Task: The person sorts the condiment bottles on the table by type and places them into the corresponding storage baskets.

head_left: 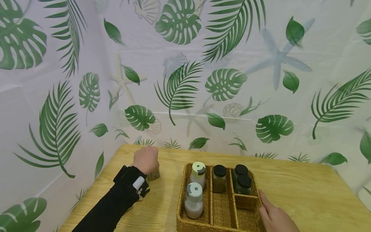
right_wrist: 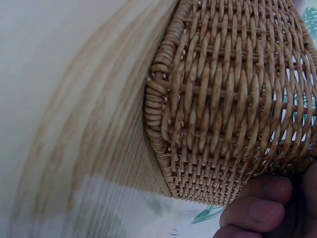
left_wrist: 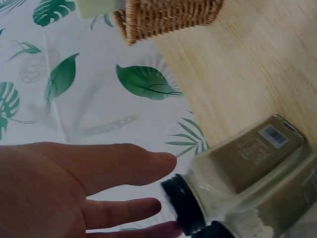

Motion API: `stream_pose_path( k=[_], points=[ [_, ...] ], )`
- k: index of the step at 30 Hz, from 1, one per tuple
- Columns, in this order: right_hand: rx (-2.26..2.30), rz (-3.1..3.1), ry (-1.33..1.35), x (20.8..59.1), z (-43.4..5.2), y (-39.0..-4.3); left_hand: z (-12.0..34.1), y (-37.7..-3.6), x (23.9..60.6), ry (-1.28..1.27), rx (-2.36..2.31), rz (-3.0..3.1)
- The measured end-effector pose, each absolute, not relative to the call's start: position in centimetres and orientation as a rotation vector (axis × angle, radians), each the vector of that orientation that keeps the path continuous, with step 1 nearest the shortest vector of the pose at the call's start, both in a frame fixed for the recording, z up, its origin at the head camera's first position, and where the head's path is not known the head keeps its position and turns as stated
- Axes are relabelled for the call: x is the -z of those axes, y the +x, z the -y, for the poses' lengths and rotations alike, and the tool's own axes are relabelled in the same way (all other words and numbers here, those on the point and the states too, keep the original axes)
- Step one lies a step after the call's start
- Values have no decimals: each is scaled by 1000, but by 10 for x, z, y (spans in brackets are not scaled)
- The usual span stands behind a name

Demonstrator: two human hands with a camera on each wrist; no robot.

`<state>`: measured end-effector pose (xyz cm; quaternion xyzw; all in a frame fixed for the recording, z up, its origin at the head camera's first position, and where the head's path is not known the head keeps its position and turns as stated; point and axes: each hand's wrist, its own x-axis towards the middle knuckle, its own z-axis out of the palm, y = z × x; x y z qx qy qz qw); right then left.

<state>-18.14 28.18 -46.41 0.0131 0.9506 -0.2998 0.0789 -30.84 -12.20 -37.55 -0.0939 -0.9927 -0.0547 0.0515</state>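
Right hand (head_left: 275,217) sits nearest, at the bottom edge of the head view, fingers laid against the near right corner of the wicker basket (head_left: 249,202). Head view shows only the back of the hand. Right wrist view fills in the rest: fingertips (right_wrist: 260,210) curled under and against the woven wall of the basket (right_wrist: 233,99), gripping it; the wooden table (right_wrist: 89,124) runs off blurred to the left.

The basket has three lanes. Left lane: two white shakers with pale green lids, the near shaker (head_left: 193,200) and the far shaker (head_left: 198,174). Middle lane: one brown jar with a black lid (head_left: 219,178) at the far end. Right lane: two dark jars with black lids (head_left: 242,182), touching each other.

Further out, left of the basket and apart from it, left hand (head_left: 146,159) in a black sleeve covers the top of a spice jar (head_left: 154,175) standing on the table (head_left: 304,187). From the head view the grip cannot be told, as the hand hides it. Left wrist view shows what is hidden: fingers (left_wrist: 114,163) straight and spread wide, fingertips just at the black cap of the spice jar (left_wrist: 247,168), not closed round it. A second jar (left_wrist: 277,213) shows just beside it, seen only in this view. A basket corner (left_wrist: 168,17) shows at the top.

Behind it all, a leaf-print backdrop (head_left: 185,64).
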Motion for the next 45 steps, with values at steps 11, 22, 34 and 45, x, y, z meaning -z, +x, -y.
stream_pose_path(
  k=[11, 22, 34, 45],
  points=[
    [890, -2862, 29, 463, -281, -181, 124, -312, 387, -279, 196, 2984],
    [887, -2860, 35, 460, -279, -180, 126, -315, 392, -308, 247, 2905],
    [848, -2874, 31, 462, -281, -180, 114, -308, 358, -375, 223, 2779],
    [844, -2877, 33, 462, -280, -180, 91, -283, 320, -474, 220, 2684]
  ],
)
